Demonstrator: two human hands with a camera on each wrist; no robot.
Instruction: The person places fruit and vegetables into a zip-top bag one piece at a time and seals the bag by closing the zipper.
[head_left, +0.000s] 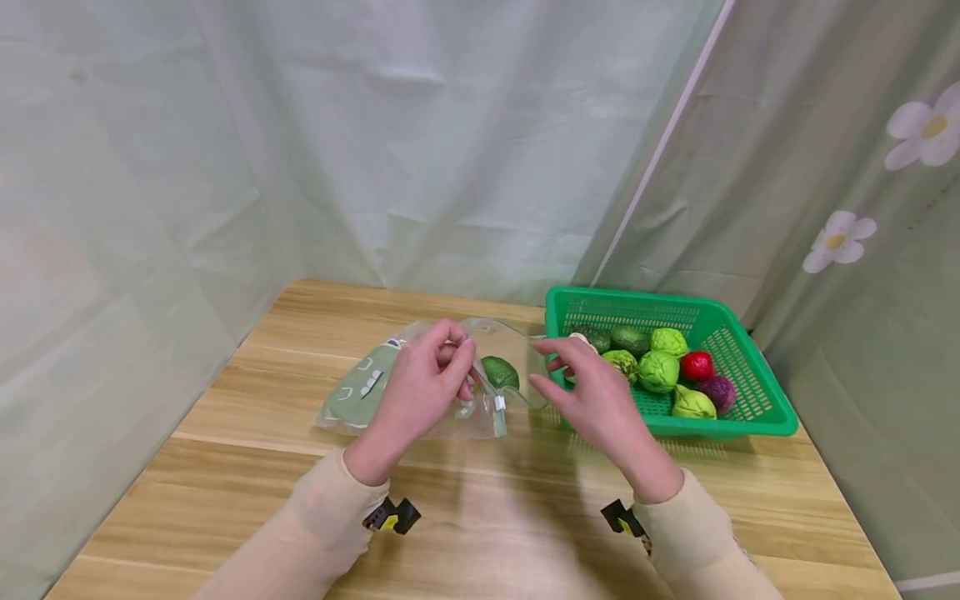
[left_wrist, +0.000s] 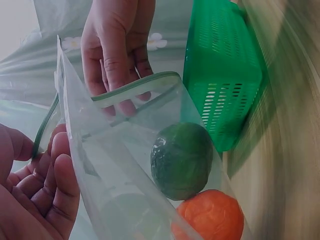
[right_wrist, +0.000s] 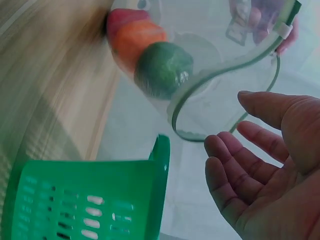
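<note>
One wooden table [head_left: 247, 467] bears one green perforated basket [head_left: 720, 428] on its right side. Just left of that is one clear bag [head_left: 367, 392], printed with a pale green cartoon face, its green-edged mouth gaping toward the basket. Two hands are at this mouth: the left hand [head_left: 423, 375] pinches the green edge between thumb and fingers; the right hand [head_left: 592, 383] has its thumb well apart from its loosely curved fingers, and I cannot tell whether their tips touch the plastic. The basket holds at least four light green vegetables [head_left: 658, 372], two dark green ones [head_left: 630, 340], one purple [head_left: 716, 393] and one glossy red [head_left: 697, 366], though the right hand covers part of the contents. Inside the bag sit three pieces: a rounded dark green one [head_left: 498, 372], an orange one [left_wrist: 212, 217] and a red one [right_wrist: 122, 21]. One small white slider [head_left: 500, 403] rides the bag's edge.
</note>
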